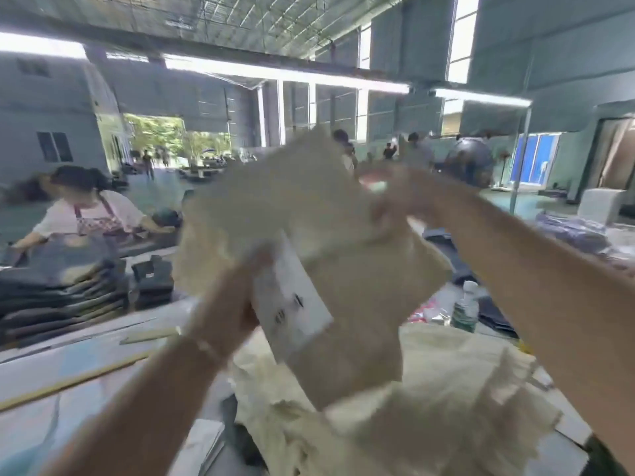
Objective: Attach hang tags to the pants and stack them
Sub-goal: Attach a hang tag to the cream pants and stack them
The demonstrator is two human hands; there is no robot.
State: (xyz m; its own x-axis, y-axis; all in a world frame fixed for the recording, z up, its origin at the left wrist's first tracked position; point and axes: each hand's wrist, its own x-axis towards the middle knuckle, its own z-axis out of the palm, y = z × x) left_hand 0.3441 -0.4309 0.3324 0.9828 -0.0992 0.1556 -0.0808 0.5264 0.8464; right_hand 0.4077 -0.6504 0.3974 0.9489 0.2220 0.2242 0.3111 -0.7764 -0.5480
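A person holds a pair of cream pants (347,269) up in the air above the tabletop (79,365), the left hand (237,297) gripping the soft cloth together with a stiff white rectangular hang tag (292,304), the right hand (388,207) pinching the upper edge, though blur hides that grip's fingers. This pair looks tagged and still to be stacked, likely on the rumpled cream pile (429,407) below.

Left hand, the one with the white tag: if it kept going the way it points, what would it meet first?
Probably the cream pants. The left hand, holding the white hang tag, reaches up and forward, and that lifted fabric hangs directly ahead of it. The frame is blurred, so depth is uncertain; the hand may already touch the cloth.
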